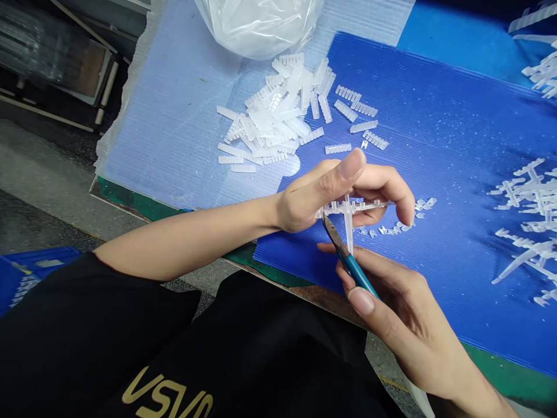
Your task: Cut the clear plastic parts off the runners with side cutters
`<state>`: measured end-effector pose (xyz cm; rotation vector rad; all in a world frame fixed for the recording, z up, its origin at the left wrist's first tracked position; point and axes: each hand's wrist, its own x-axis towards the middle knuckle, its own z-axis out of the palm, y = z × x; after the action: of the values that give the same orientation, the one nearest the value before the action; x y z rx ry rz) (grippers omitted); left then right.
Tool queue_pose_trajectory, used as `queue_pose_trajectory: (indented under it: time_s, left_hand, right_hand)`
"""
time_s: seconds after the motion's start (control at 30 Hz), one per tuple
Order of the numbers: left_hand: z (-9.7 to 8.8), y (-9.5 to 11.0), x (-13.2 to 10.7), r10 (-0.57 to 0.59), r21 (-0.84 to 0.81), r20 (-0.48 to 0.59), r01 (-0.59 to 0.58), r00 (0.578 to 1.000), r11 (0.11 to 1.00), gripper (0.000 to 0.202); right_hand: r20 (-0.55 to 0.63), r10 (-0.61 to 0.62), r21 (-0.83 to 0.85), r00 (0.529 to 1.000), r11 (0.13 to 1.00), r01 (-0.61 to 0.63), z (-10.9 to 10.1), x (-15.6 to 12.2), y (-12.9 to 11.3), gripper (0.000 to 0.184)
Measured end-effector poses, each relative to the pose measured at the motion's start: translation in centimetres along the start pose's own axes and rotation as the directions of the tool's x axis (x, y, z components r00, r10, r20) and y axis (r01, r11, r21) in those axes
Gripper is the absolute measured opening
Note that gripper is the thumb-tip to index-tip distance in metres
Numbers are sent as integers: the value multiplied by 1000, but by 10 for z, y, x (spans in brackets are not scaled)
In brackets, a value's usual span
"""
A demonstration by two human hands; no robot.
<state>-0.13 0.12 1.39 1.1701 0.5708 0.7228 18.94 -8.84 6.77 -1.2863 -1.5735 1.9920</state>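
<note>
My left hand [335, 188] holds a translucent plastic sprue [348, 223], a moulded runner with small parts along its crossbar and a stem pointing down. The fingers curl around and behind it, partly hidden. In my right hand [395, 305] is a pair of cutting pliers [357, 273] with teal handles. Their dark jaws touch or nearly touch the left end of the sprue, close to my left palm. Below and behind the left fingers, several tiny clear clips [391, 229] lie on the blue plastic sheet [435, 139].
A pile of white comb-like strips [274, 122] lies beyond my left hand, with a few strips scattered rightward. Behind it stands a clear plastic bag [261, 26]. More sprues [531, 197] are heaped at the right. A blue crate [39, 273] sits low at the left.
</note>
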Motion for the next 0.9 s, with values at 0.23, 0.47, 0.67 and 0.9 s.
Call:
queue_pose_trajectory:
  time_s: [0.23, 0.47, 0.67, 0.9]
  left_hand:
    - [3, 4, -3, -39, -13, -9, 39, 999, 999, 87]
    - [0, -8, 14, 7, 2, -84, -7, 996, 1000, 92]
    - [3, -12, 26, 55, 4, -313, -56, 948, 998, 66]
    - [13, -14, 20, 249, 263, -404, -149, 880, 953, 42]
  right_hand:
    - [-45, -32, 1, 999, 999, 32, 0, 7, -4, 36]
    - [-105, 87, 296, 991, 954, -52, 1, 11, 9, 39]
    - [-121, 126, 253, 985, 963, -92, -4, 2, 9, 35]
    - [-716, -170, 47, 677, 956, 290, 0, 25, 13, 29]
